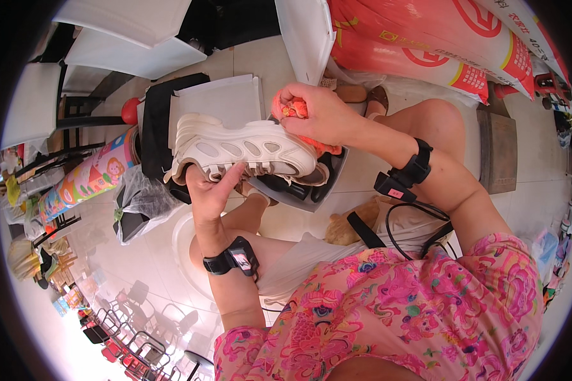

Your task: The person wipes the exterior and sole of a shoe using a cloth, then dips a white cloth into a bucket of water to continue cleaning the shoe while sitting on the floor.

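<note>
A white sneaker [238, 148] with mesh ovals on its side is held on its side in front of me, sole edge upward. My left hand [212, 193] grips it at the opening, fingers partly hidden inside and thumb across the lace area. Bunched in my right hand [317, 114] is an orange-red cloth [293, 108], held by the sole edge near the toe; part of the cloth hangs behind the toe. Underneath is a grey tray or bin [310, 205] with dark items in it. The toe of another pale shoe [315, 176] shows below the held one.
A shallow white box [219, 100] lies beyond the sneaker, near a red ball [130, 111]. Large red-and-white sacks [410, 57] are stacked at upper right. A plastic-wrapped dark bundle [140, 205] sits at left. By my legs lies a tan, furry-looking thing [355, 221].
</note>
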`<state>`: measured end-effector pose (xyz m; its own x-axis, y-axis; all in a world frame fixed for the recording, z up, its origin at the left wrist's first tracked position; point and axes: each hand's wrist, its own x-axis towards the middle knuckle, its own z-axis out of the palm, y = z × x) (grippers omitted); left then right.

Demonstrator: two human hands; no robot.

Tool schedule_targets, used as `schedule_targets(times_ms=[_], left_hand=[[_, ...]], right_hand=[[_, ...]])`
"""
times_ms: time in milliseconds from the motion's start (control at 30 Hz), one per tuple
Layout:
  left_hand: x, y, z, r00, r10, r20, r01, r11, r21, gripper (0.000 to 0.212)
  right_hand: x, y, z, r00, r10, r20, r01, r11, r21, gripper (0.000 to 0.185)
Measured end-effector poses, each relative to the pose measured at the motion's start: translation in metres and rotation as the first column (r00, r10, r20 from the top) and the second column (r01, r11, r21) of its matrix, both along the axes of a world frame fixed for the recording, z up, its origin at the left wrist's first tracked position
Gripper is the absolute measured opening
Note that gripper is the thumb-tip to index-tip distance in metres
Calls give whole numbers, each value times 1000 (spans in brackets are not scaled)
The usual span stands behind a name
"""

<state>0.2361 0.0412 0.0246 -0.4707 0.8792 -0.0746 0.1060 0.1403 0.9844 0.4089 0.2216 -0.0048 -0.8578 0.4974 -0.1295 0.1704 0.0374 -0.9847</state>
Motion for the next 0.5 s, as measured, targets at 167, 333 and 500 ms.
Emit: schedule_targets(times_ms=[167, 333, 500], left_hand=[[0, -3, 8, 997, -66, -39, 62, 995, -83, 19], [-5, -9, 6, 1000, 29, -9, -29, 999, 21, 19], [-8, -11, 2, 999, -27, -20, 26, 997, -69, 30]], right_hand=[[-1, 10, -15, 971, -135, 198, 93, 973, 210, 26], [11, 23, 2, 987, -53, 151, 28, 986, 165, 34], [7, 10, 2, 998, 60, -23, -56, 989, 140, 43]])
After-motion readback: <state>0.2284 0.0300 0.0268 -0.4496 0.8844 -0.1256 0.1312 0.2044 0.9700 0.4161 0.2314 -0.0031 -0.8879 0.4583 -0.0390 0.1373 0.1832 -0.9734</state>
